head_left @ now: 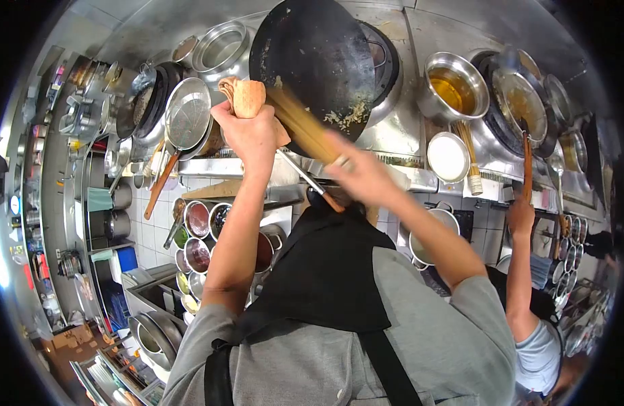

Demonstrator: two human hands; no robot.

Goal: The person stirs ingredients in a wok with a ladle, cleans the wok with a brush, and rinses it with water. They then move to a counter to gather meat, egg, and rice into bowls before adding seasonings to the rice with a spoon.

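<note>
My left hand (253, 139) is closed round a folded brown cloth (249, 99) at the near left edge of a large black wok (319, 54), which is tilted on the stove. My right hand (359, 172) grips a bamboo brush (302, 127), blurred by motion, whose far end reaches the wok's left side. Chopped light bits (352, 116) lie in the wok's lower right part. Below the brush, a metal utensil with a wooden handle (333, 202) points toward the black apron.
Right of the wok stand a pot of yellow liquid (453, 91) and a white-filled bowl (449, 158). A strainer (188, 113) rests at left, with sauce containers (197, 220) below it. At far right, a co-worker's hand (521, 218) holds a wooden handle.
</note>
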